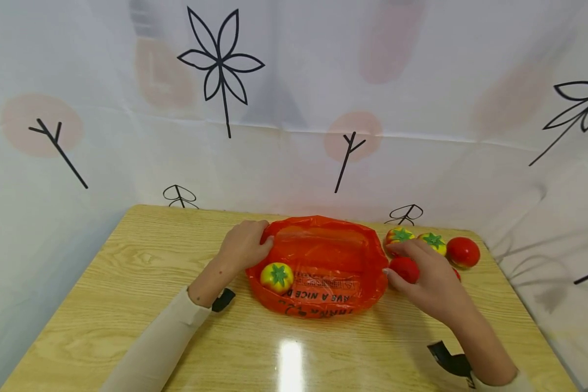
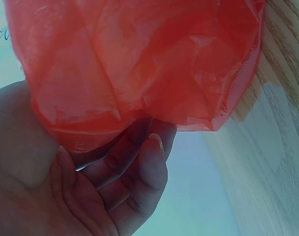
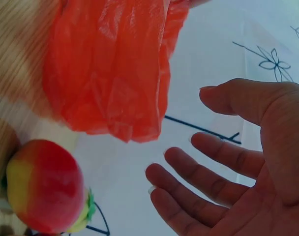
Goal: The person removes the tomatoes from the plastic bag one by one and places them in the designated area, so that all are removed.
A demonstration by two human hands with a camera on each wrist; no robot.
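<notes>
A red plastic bag [image 1: 318,261] with black print stands with its mouth spread wide on the table. Inside it, at the left, lies a yellow toy fruit [image 1: 276,277] with a green star-shaped leaf top. My left hand [image 1: 242,247] grips the bag's left rim, fingers curled at its edge. Just right of the bag, my right hand [image 1: 428,280] hovers over a group of toy fruits, its fingers spread and nothing between them. Nearest to it are a red fruit [image 1: 404,269] and a red-and-yellow fruit [image 3: 46,187].
Behind the right hand sit two leaf-topped fruits, one a yellow fruit [image 1: 433,243], and a plain red fruit [image 1: 463,252]. Another red one is mostly hidden by the hand. A patterned white cloth [image 1: 284,163] hangs behind the wooden table [image 1: 127,283].
</notes>
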